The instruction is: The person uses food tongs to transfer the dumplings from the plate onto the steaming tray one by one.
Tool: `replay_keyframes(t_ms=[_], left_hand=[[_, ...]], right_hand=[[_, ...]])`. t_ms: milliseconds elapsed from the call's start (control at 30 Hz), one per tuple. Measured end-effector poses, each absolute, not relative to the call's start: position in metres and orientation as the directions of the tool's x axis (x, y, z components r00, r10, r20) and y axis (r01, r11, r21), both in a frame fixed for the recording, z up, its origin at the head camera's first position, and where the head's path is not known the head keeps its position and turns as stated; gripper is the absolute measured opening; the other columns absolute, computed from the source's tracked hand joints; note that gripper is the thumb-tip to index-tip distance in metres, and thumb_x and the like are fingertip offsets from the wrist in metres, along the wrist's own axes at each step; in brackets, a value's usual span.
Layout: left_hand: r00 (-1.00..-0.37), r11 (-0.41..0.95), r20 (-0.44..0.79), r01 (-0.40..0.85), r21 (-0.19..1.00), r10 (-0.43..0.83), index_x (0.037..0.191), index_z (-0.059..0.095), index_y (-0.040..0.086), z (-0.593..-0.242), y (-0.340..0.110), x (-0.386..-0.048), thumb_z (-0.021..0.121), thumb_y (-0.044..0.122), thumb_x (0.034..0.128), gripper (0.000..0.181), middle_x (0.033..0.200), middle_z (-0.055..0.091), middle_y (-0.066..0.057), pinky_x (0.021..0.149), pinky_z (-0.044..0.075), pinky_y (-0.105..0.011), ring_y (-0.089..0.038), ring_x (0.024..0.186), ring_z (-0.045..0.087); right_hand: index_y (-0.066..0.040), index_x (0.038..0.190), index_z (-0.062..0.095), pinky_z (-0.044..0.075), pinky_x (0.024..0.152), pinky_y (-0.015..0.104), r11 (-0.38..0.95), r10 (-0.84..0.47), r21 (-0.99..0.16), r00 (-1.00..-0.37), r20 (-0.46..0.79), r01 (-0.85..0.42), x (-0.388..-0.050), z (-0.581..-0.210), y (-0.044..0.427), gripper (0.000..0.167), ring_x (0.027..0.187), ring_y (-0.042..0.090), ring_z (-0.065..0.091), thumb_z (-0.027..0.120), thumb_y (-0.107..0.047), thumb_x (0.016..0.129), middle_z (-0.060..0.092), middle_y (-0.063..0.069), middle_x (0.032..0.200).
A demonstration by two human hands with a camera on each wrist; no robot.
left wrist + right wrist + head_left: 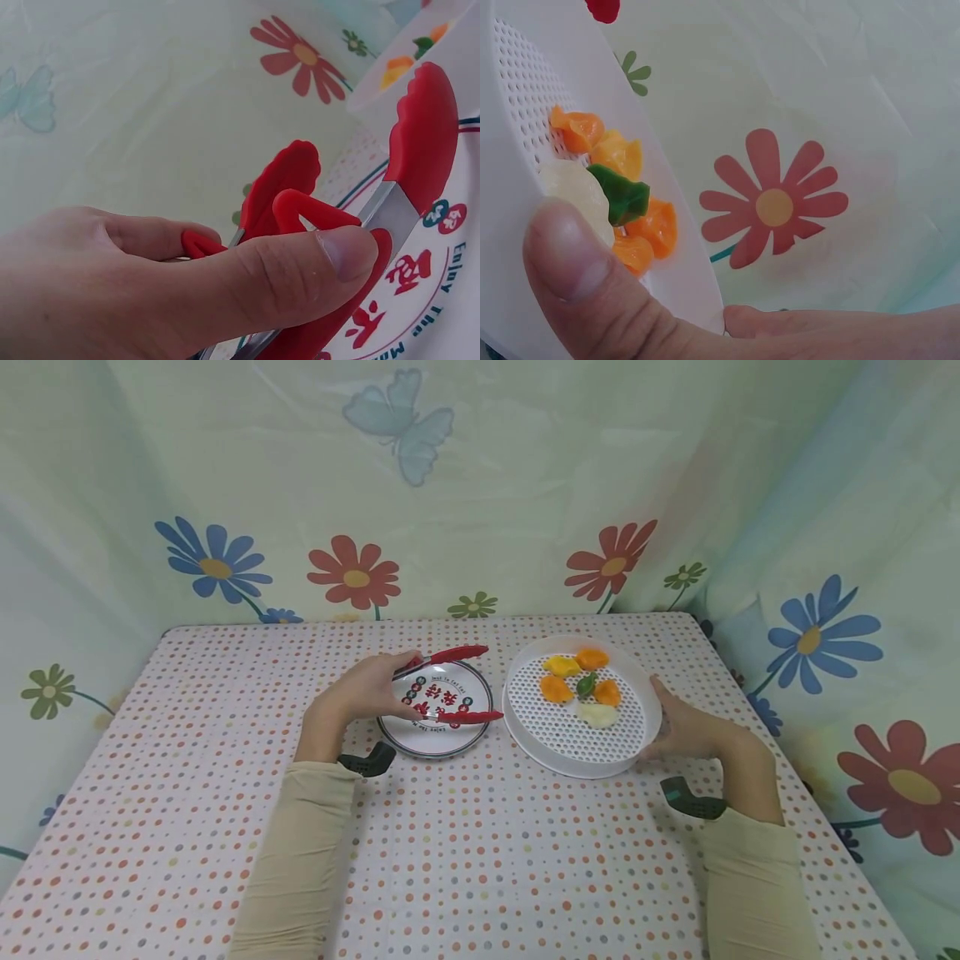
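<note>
My left hand (362, 689) grips a pair of tongs (468, 718) with red scalloped tips and metal arms. The tongs are spread apart over a white plate (427, 743) with red lettering and a dark rim; nothing is between the tips. In the left wrist view the thumb presses along one arm of the tongs (424, 135). My right hand (684, 727) holds the right side of a round white perforated basket (517, 722), thumb in front and fingers behind. Inside lie several dumpling-shaped pieces: orange (658, 229), yellow (562, 666), green (621, 193) and whitish (597, 715).
The dotted tablecloth (450, 860) covers the table. Behind and beside it hangs a pale curtain (495, 485) printed with flowers and a butterfly. The plate and the basket stand side by side near the back edge.
</note>
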State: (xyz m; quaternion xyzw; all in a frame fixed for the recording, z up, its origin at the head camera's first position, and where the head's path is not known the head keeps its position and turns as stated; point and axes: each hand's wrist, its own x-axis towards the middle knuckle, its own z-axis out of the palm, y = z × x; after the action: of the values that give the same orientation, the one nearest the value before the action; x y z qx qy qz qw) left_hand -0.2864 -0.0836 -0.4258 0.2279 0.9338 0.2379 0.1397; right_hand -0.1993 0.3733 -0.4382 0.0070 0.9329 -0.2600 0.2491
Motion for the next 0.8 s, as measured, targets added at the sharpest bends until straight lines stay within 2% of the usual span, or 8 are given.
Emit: replay_keyframes(t_ms=[533, 800], left_hand=[[-0.852, 0.784, -0.216, 0.301, 0.543, 0.476, 0.149, 0.032, 0.018, -0.437, -0.088, -0.29, 0.085, 0.038, 0.0672, 0.1, 0.144, 0.045, -0.005, 0.105, 0.04, -0.041, -0.021, 0.125, 0.045], [-0.847, 0.789, -0.217, 0.319, 0.525, 0.486, 0.147, 0.034, 0.012, -0.438, -0.089, -0.29, 0.084, 0.036, 0.0689, 0.096, 0.145, 0.045, -0.008, 0.109, 0.037, -0.043, -0.023, 0.131, 0.043]], right_hand=[[-0.004, 0.147, -0.022, 0.008, 0.106, 0.07, 0.863, -0.115, -0.485, -0.881, -0.459, 0.139, -0.198, -0.441, 0.374, 0.143, 0.139, 0.053, -0.002, 0.083, -0.05, 0.062, -0.007, 0.033, 0.153], [-0.003, 0.147, -0.021, 0.009, 0.105, 0.071, 0.857, -0.131, -0.499, -0.885, -0.447, 0.125, -0.197, -0.44, 0.375, 0.144, 0.139, 0.054, -0.002, 0.084, -0.051, 0.061, -0.007, 0.033, 0.153]])
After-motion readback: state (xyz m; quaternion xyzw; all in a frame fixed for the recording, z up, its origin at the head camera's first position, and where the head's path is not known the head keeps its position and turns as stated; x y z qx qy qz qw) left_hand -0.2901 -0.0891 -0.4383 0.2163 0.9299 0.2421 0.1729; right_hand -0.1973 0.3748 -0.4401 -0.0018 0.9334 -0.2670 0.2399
